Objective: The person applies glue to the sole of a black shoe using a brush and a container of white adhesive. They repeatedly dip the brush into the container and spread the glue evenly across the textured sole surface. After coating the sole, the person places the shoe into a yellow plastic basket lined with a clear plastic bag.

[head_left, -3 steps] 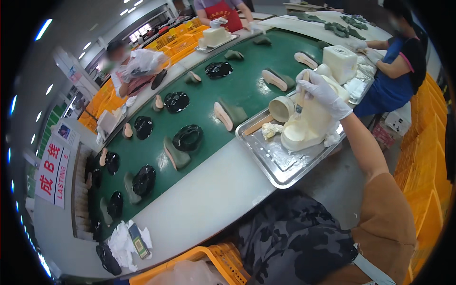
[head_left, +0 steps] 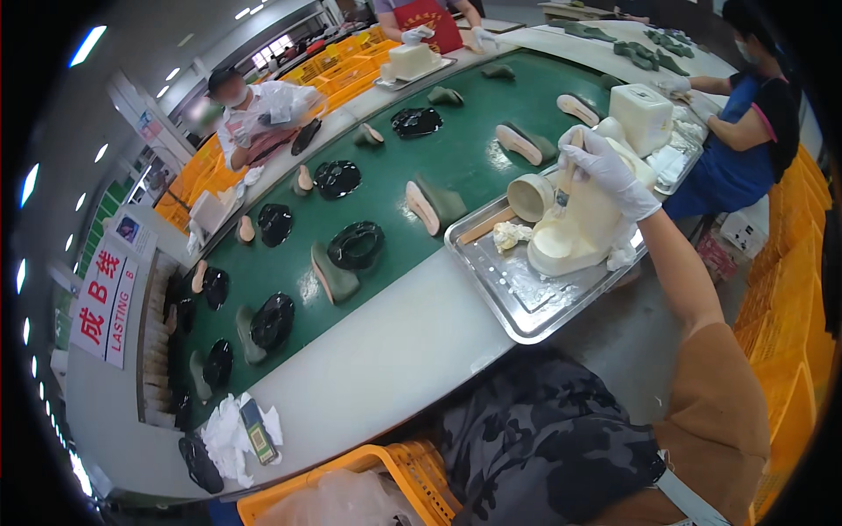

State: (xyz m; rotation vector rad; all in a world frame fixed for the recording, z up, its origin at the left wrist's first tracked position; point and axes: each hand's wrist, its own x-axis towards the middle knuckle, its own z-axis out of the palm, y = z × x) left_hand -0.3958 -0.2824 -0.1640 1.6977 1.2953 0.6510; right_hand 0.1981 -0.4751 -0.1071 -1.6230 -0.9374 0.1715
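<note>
My right hand [head_left: 607, 174], in a thin white glove, is closed around the handle of a brush [head_left: 561, 195]. The brush points bristles-down over a cream-coloured plastic container [head_left: 566, 252] with a cut-open front. This container stands on a metal tray [head_left: 504, 307] at the table's edge. Beside it on the tray are a round pale cup [head_left: 530, 198] lying on its side, a flat wooden strip [head_left: 488, 225] and a crumpled whitish lump [head_left: 511, 235]. My left hand is out of view.
Green boot-shaped pieces [head_left: 436, 204] and shiny black shoe pieces [head_left: 355, 245] lie on a green conveyor belt [head_left: 395, 294]. White cloths [head_left: 230, 438] lie at the lower left, above an orange crate [head_left: 399, 465]. Several people work around the belt.
The view has shifted a little, so most things sit slightly farther right. My right hand keeps its hold on the brush over the container.
</note>
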